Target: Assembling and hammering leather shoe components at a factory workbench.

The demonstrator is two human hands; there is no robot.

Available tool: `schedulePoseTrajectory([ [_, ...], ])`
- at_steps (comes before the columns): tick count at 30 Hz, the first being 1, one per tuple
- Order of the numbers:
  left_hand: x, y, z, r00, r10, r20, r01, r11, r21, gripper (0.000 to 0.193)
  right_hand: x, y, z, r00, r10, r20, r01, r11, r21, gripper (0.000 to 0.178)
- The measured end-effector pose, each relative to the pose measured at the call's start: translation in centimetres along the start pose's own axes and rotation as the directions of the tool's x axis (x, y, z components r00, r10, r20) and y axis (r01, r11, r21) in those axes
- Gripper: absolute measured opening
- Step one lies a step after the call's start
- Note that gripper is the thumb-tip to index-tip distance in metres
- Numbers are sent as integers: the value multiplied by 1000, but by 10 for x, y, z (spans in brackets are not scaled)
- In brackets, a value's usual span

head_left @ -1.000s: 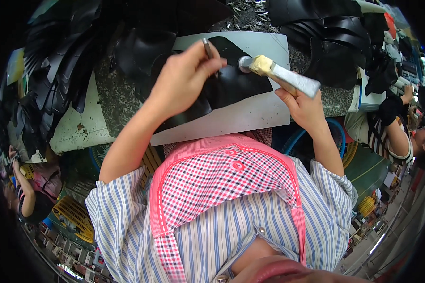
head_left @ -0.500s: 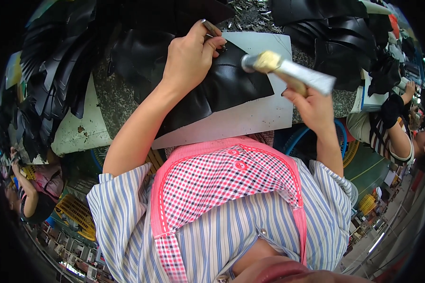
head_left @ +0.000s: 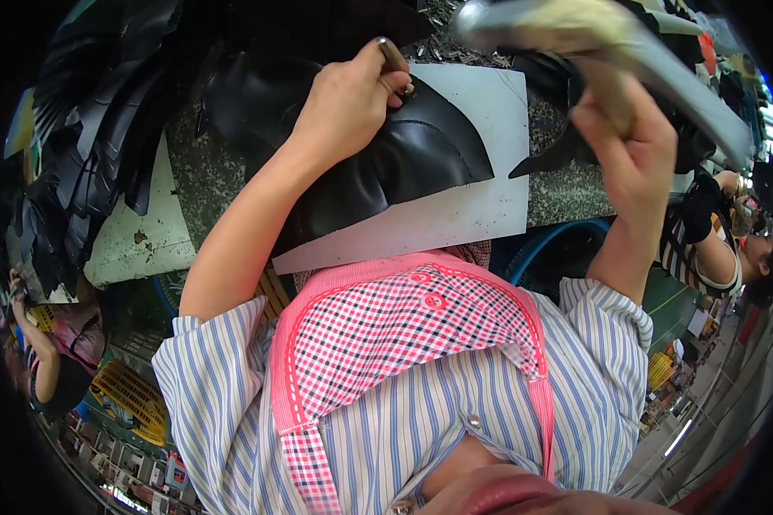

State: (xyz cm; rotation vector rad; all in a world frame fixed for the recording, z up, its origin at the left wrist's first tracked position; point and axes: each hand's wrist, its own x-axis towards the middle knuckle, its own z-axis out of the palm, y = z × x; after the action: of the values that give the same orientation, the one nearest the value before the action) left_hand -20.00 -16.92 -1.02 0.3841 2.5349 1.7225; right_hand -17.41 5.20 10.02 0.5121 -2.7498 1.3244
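Note:
My left hand (head_left: 345, 107) is closed around a short metal punch (head_left: 392, 55), held nearly upright over a black leather piece (head_left: 429, 142). The punch's lower tip is hidden behind my fingers. Under the leather, which has a curved edge and a stitched line, lies a white board (head_left: 505, 116). My right hand (head_left: 634, 146) grips a hammer (head_left: 588, 26) by its handle, raised at the upper right, well apart from the punch. Motion blurs the hammer; its head has a yellowish wrapping round the middle.
Stacked black leather pieces lie at the left (head_left: 116, 120) and behind my right hand. Small metal tools (head_left: 438, 51) are heaped at the far edge of the speckled stone worktop (head_left: 567, 193). A blue basket (head_left: 532, 253) stands below. Other people (head_left: 717, 236) are at both sides.
My right hand has lifted the hammer up and to the right, away from the leather. My left hand keeps the punch in nearly the same place.

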Motion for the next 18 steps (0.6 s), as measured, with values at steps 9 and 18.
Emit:
schedulePoseTrajectory([
  [9,-6,-8,0,956,283,77,-292,893,342,4,8,4,15,967,119,227,-51,957,-285,17],
  [18,-6,4,-42,883,185,-431,-337,889,-310,10,-9,44,95,987,162,-1,-134,814,-565,37],
])
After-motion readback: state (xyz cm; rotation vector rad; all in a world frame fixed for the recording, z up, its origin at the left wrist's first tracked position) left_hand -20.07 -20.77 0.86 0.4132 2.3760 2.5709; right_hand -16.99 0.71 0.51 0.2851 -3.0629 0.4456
